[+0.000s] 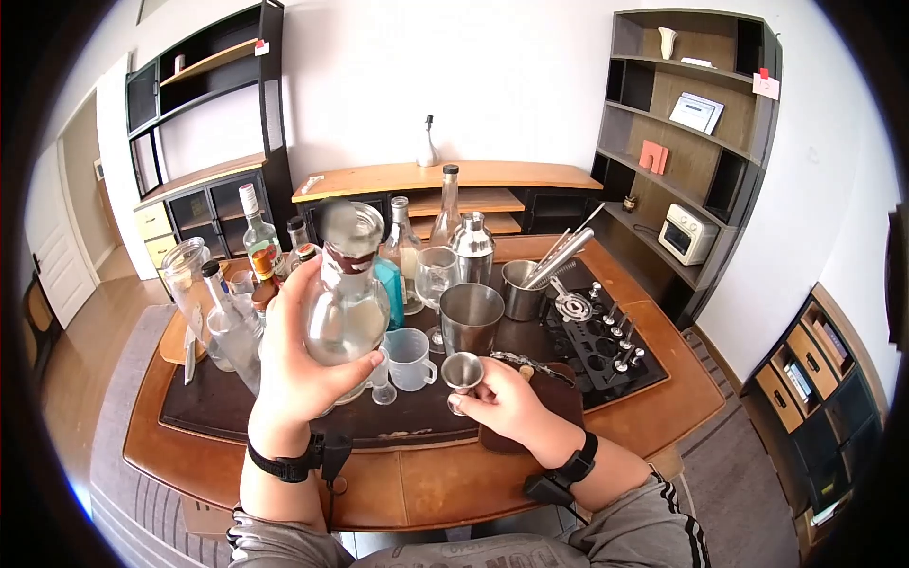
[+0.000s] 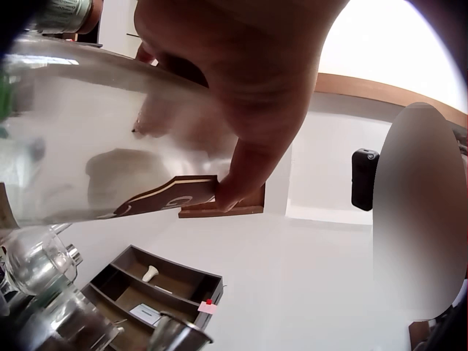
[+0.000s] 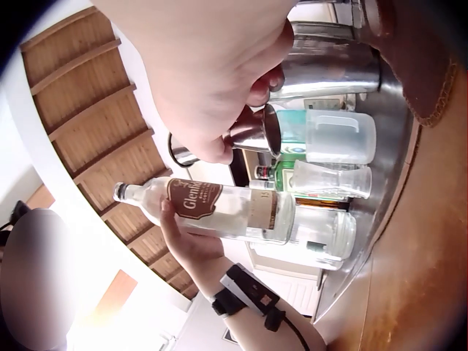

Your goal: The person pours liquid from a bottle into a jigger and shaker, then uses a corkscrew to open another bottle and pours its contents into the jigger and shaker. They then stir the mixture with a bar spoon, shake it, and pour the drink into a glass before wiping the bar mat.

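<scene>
My left hand (image 1: 298,364) grips a clear glass whisky bottle (image 3: 241,212) round its body, below the neck. The bottle stands about upright in the grip, with a brown label and a little clear liquid showing. My right hand (image 1: 511,402) pinches a steel double jigger (image 1: 462,372) at its waist, larger cup facing up. Just behind the jigger stands a steel shaker tin (image 1: 471,317). A clear plastic measuring jug (image 1: 410,360) and a small stemmed glass (image 1: 383,383) are between the two hands. In the left wrist view the bottle (image 2: 110,139) hides much of the fingers.
Several bottles and glasses crowd the left of the table, with a tall glass jar (image 1: 185,265). Behind stand a cocktail shaker (image 1: 472,248) and a wine glass (image 1: 436,275). A steel tin (image 1: 524,293) holds bar tools. Right lies a black rack (image 1: 606,341) with pourers and a strainer (image 1: 573,305).
</scene>
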The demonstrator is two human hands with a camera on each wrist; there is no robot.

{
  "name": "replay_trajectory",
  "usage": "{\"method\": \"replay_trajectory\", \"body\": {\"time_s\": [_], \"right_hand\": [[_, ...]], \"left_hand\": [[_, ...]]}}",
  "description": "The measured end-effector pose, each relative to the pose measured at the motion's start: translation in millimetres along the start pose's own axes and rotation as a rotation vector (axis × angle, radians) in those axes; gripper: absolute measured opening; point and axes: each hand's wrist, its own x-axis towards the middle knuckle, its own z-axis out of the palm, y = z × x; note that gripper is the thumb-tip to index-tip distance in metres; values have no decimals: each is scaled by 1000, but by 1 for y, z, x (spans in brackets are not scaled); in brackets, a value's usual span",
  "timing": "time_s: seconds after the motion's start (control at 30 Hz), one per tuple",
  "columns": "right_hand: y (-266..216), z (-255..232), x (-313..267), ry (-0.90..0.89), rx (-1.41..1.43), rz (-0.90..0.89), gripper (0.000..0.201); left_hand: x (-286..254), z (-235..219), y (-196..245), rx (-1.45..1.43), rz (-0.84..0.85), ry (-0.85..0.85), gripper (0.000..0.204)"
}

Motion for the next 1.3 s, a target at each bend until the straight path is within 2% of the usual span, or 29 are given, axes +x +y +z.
{"method": "replay_trajectory", "body": {"time_s": [0.1, 0.27, 0.4, 0.43, 0.53, 0.63, 0.67, 0.77, 0.83, 0.9, 0.93, 1.1, 1.3], "right_hand": [[-19, -8, -3, 40, 0, -34, 20], [-34, -9, -11, -22, -54, -86, 23], [-28, -7, -15, -22, -48, -229, 27], [-28, -7, -14, -13, -42, -252, 27], [-38, -13, -15, -23, -27, -157, 24], [-40, -16, -15, -7, -56, -165, 25], [-37, -15, -15, -10, -62, -164, 25], [-37, -13, -17, -14, -55, -166, 26], [-38, -12, -17, -19, -75, -159, 26], [-40, -12, -17, -24, -126, -144, 27], [-39, -12, -16, 1, -155, -185, 28], [-35, -11, -14, 19, -178, -157, 27], [-31, -7, -14, -12, -108, -90, 25]], "left_hand": [[-3, 1, 7, 199, 156, 22, 97], [-20, -7, 31, 225, 191, 2, 101], [-37, -12, 52, -228, -52, 0, 109], [-39, -13, 58, -310, -63, 15, 109], [-48, -17, 70, -522, -139, 62, 114], [-49, -36, 68, -385, -148, -77, 116], [-48, -33, 74, -390, -207, -54, 113], [-42, -51, 74, 252, 56, -272, 108], [-37, -46, 87, 459, 93, -344, 102], [-34, -43, 87, 583, 194, -430, 99], [-35, -41, 85, 613, 190, -460, 98], [-43, -34, 79, 772, 179, -561, 96], [-54, -33, 75, 910, 246, -491, 91]]}}
